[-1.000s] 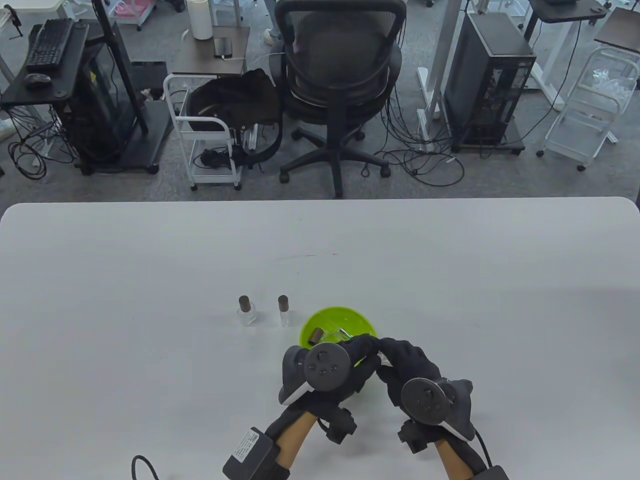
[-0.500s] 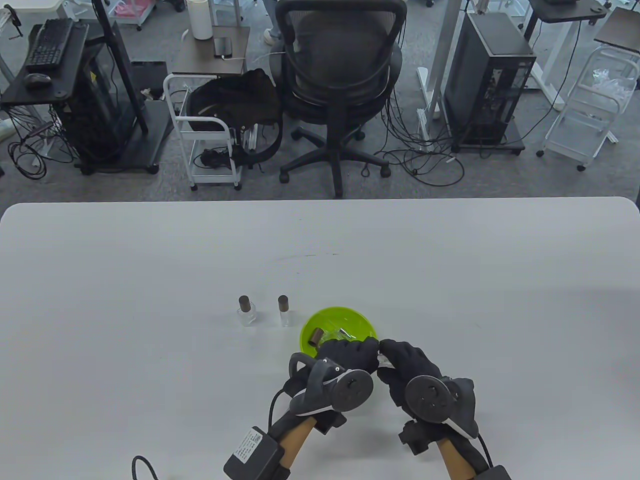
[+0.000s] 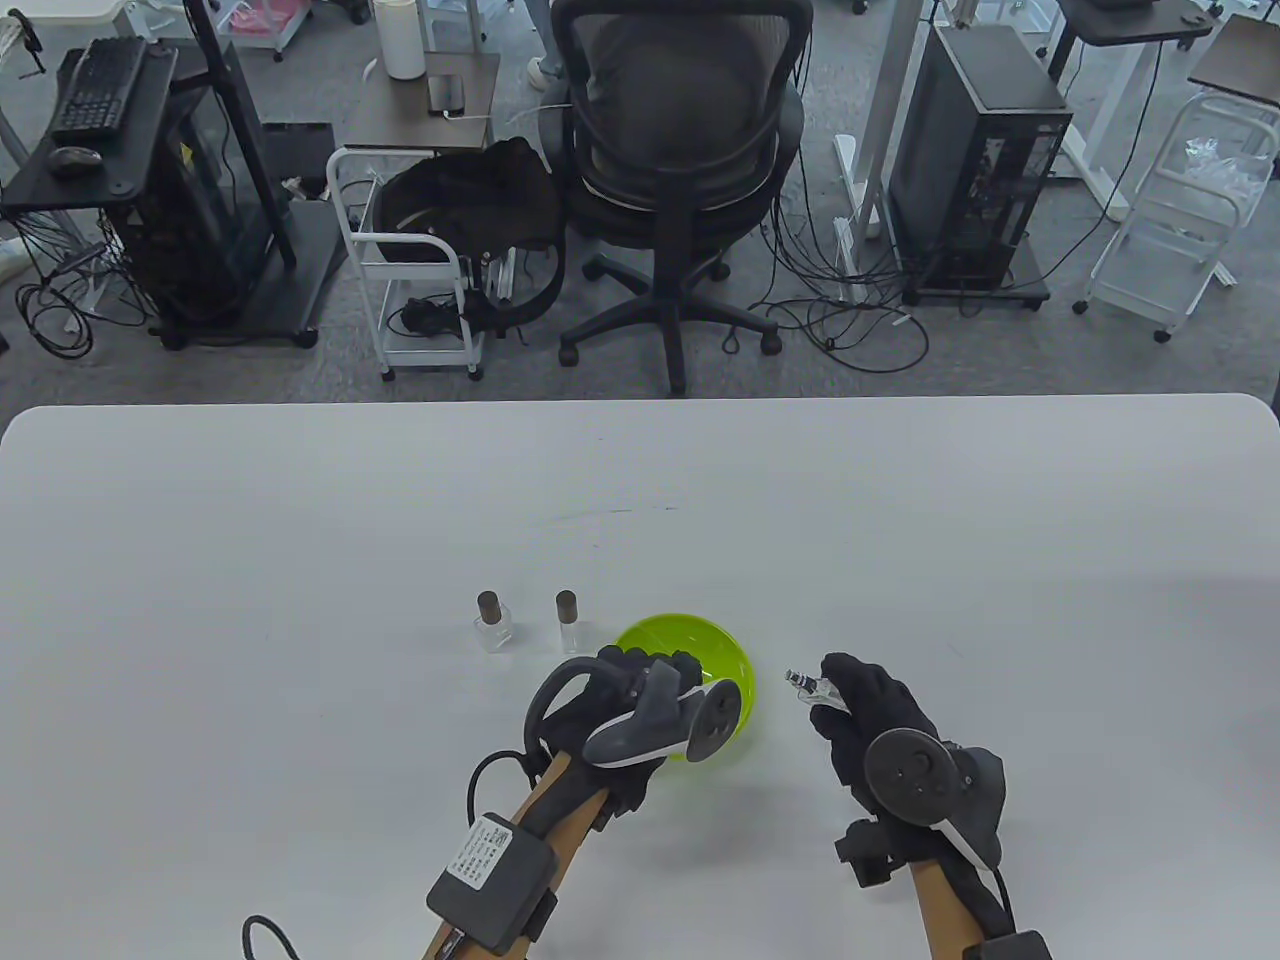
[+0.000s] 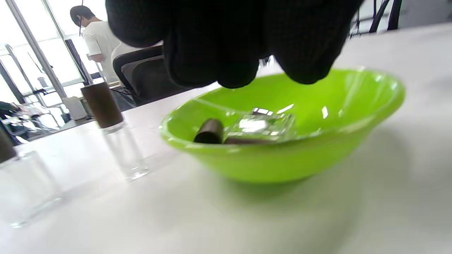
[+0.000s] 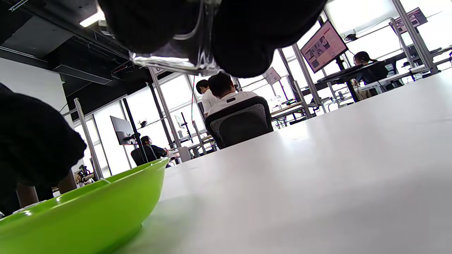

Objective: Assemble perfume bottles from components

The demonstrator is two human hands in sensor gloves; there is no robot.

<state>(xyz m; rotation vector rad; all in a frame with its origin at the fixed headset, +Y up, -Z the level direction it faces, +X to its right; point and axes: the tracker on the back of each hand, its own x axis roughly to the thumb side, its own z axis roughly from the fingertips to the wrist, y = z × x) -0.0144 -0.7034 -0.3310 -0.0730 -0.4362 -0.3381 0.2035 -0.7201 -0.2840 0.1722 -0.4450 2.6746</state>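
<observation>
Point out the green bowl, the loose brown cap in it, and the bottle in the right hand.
bowl (image 4: pixel 367 116), left wrist view, outer wall
cap (image 4: pixel 209 131), left wrist view, its side
bottle (image 3: pixel 806 686), table view, neck end

Clear uncapped bottle pinched aloft, two capped bottles upright

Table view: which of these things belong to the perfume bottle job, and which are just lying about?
Part of the job:
green bowl of parts
dark cap
two capped bottles
clear bottle in the right hand

Just lying about:
office chair
keyboard
white cart
</observation>
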